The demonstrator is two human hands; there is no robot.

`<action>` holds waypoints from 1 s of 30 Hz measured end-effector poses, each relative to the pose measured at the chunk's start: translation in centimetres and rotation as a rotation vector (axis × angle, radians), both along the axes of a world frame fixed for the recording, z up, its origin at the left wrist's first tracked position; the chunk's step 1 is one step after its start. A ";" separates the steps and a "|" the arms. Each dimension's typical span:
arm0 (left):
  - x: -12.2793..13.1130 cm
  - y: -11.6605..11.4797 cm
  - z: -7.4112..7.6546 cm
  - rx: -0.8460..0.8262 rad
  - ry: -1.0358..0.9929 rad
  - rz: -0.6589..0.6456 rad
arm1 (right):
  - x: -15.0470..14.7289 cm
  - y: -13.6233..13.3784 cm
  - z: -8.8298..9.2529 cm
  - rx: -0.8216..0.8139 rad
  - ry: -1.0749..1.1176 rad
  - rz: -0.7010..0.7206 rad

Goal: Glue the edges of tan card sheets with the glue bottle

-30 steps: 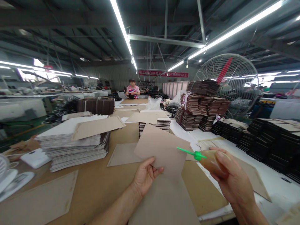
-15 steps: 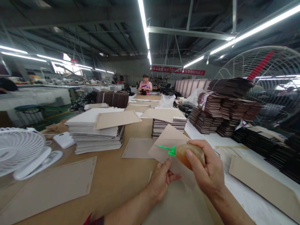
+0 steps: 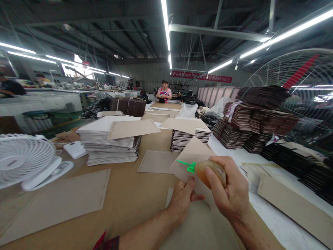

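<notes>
Right hand (image 3: 231, 189) closed round bottle (image 3: 208, 172), thumb along near side, fingers over top; bottle lies tilted, green nozzle (image 3: 186, 165) pointing to 9-10 o'clock. Nozzle is over board (image 3: 196, 147); cannot tell if tip touches it. Left hand (image 3: 182, 201) grips board by its near end, thumb on it, other fingers curled and partly hidden. Board sits mid-view in front of the person, one corner toward 12 o'clock, bottle and right hand covering part of it. Clock centred on board from here. At 6 o'clock, under the hands, a larger near sheet (image 3: 200, 225), blurred. At 9, just beside, flat board (image 3: 157, 161) on brown table (image 3: 127, 198). White stack (image 3: 110, 149) further out between 9 and 10, tan panel (image 3: 134, 129) lying askew on top. At 8, large panel (image 3: 59, 205) flat on table. Desk fan (image 3: 23, 161) well apart at 9. At 11, just behind board, dark-edged stack (image 3: 179, 140) with tan cover (image 3: 184, 125) on it. Co-worker (image 3: 164, 94) far off at 11, both hands on something black, too small to tell. Brown stacks (image 3: 239, 119) at 2, big fan (image 3: 300, 72) behind them. Black stacks (image 3: 307, 166) at 3. Long panel (image 3: 293, 210) at 4, on white surface (image 3: 267, 211).
</notes>
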State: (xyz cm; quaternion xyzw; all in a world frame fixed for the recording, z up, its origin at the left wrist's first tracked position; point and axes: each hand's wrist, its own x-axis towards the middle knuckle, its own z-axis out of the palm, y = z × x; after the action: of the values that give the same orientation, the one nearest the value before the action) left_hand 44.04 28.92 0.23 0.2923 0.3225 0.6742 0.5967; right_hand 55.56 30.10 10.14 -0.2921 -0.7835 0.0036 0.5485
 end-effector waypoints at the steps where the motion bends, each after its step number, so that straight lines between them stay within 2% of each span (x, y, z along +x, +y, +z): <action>1: 0.0 0.0 0.0 0.003 0.003 -0.005 | 0.0 -0.2 -0.1 -0.009 -0.010 0.012; 5: 0.0 0.0 -0.2 0.015 0.013 -0.017 | -0.3 -0.6 -0.2 0.001 -0.048 0.059; 9: 0.1 0.2 -0.3 0.029 0.018 -0.018 | -0.6 -0.8 -0.1 0.035 -0.013 0.031; 14: 0.0 0.4 -0.6 0.049 0.021 -0.029 | -0.9 -1.2 0.0 0.037 -0.065 0.092; 17: 0.0 0.4 -0.7 0.050 0.025 -0.023 | -0.7 -1.2 -0.1 0.031 -0.038 0.058; 20: 0.0 0.2 -0.4 0.054 0.031 -0.020 | -0.5 -1.3 -0.3 0.032 -0.027 0.046; 25: -0.1 -0.1 0.3 0.076 0.048 -0.021 | -0.6 -1.6 -0.6 0.000 -0.087 0.118; 30: 0.1 0.0 -0.2 0.032 0.075 0.003 | 0.3 -0.3 0.2 0.073 -0.006 -0.001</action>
State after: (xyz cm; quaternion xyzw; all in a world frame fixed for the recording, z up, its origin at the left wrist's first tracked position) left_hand 44.15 28.94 0.07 0.3266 0.3343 0.6687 0.5783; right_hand 55.90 29.79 10.31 -0.2722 -0.7847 -0.0261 0.5564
